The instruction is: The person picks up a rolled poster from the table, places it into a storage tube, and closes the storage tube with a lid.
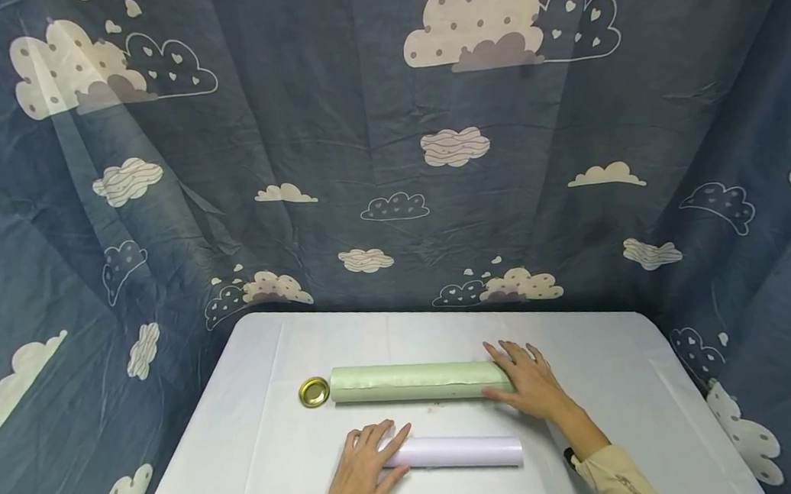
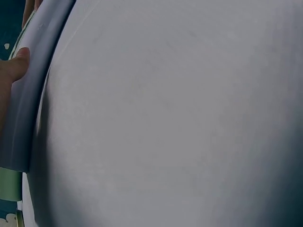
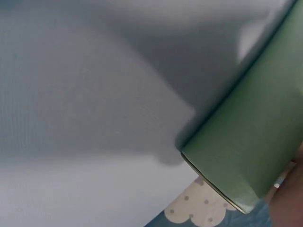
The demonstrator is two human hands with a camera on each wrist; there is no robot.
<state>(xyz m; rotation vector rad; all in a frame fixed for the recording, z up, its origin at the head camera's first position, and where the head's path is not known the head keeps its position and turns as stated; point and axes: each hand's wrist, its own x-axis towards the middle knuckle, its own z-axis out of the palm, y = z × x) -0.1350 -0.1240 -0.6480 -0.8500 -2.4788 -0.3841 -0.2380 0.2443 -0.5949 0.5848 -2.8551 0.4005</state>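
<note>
A pale green roll (image 1: 412, 382) lies crosswise on the white table. My right hand (image 1: 529, 383) holds its right end, thumb on the near side and fingers over the far side. The right wrist view shows the green roll (image 3: 251, 113) with part of the hand (image 3: 289, 198) at the lower right. Nearer to me lies a shorter, thinner lilac roll (image 1: 461, 452). My left hand (image 1: 363, 471) grips the left end of it between thumb and fingers, covering that end. In the left wrist view a thumb (image 2: 19, 64) rests on the lilac roll (image 2: 28, 104).
A round gold-coloured lid or shallow dish (image 1: 314, 392) sits just left of the green roll. The white table (image 1: 286, 454) bears a few small dark specks. Dark blue cloth (image 1: 388, 148) printed with clouds hangs behind and at both sides.
</note>
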